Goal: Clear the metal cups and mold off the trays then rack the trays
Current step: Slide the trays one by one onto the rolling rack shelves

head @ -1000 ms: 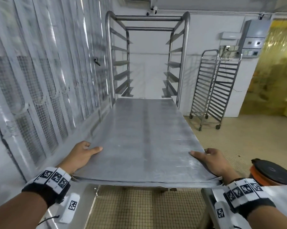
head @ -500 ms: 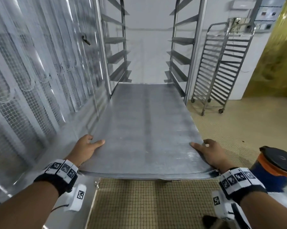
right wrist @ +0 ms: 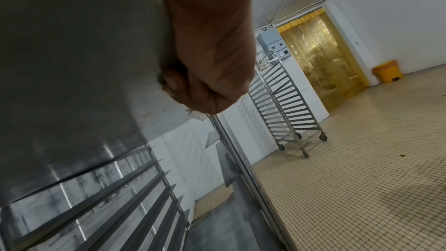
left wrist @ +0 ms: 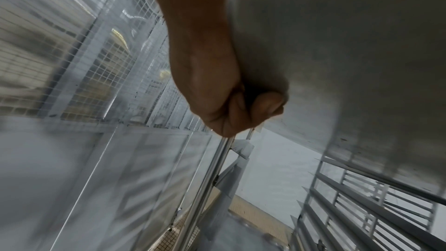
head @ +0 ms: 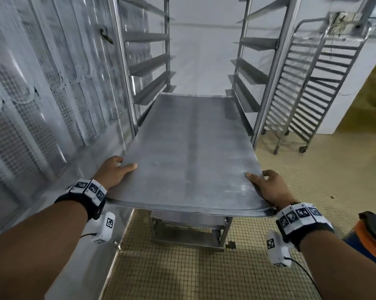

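**Clerk:** Item one?

**Onlooker:** One flat, dull-grey sheet-metal baking tray, bare on top, no cups or mold on it. It appeared to be two stacked; a second edge showed along the near rim. The left hand gripped the near left corner, thumb on top and fingers curled underneath. The right hand gripped the near right corner the same way. Beyond both hands, the far end sat between the uprights of the tall stainless tray rack, level with a low pair of runners.

**Clerk:** Handling?

**Onlooker:** Stiff, I judged, but thin, with a slight bow along the near edge. Probably moderate in weight, awkward for its width. Smooth metal, so likely slippery, and the edges could bite. Best held where it was held: both near corners, kept level so each side meets its runner.

**Clerk:** Other stock?

**Onlooker:** Right of the right hand, a second wheeled steel rack against the white wall. Below that wrist, a blue-and-orange drum with a black lid. Left of the left hand, wire-mesh panelling.

**Clerk:** Markings?

**Onlooker:** No brand or legible writing anywhere. Only black-and-white square code tags on the two wristbands.
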The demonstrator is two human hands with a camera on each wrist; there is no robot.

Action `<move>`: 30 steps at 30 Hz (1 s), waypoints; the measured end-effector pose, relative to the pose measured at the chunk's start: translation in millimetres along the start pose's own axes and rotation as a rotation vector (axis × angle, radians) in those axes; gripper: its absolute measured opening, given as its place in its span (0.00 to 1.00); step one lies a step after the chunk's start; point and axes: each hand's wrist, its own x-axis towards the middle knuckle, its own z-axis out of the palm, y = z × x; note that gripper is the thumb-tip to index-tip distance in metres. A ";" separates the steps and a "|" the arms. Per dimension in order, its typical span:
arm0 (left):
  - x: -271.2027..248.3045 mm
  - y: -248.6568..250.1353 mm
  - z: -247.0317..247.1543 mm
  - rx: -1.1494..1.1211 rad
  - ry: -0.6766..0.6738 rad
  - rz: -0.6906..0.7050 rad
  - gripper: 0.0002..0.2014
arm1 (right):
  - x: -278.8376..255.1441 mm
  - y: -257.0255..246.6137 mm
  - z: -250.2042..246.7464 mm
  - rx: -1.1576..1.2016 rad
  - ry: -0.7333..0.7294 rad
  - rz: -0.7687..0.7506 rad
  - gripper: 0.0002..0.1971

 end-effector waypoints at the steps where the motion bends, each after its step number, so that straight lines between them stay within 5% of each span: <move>1: 5.5 6.1 1.7 0.000 0.006 -0.006 0.08 | 9.7 -2.0 -0.2 0.014 -0.009 0.003 0.32; 10: 47.2 18.8 12.1 0.047 -0.003 -0.040 0.20 | 62.4 -8.2 2.6 0.063 -0.030 0.017 0.33; 13: 66.1 10.8 9.5 0.101 -0.001 -0.057 0.44 | 70.0 -12.6 3.1 0.042 -0.021 0.027 0.35; 15: 88.5 -2.6 9.2 0.133 -0.021 -0.052 0.51 | 72.4 -19.3 2.2 0.017 -0.021 0.027 0.33; 19: 88.7 15.2 5.5 0.237 -0.030 -0.031 0.35 | 75.0 -31.7 4.1 -0.015 -0.023 0.013 0.26; 26: 75.6 29.3 -12.1 0.330 -0.142 -0.022 0.38 | 78.1 -35.6 -3.1 -0.208 -0.055 0.018 0.23; 30: 59.4 51.3 -22.0 0.561 -0.170 0.126 0.40 | 69.3 -52.4 -5.7 -0.383 -0.034 0.014 0.28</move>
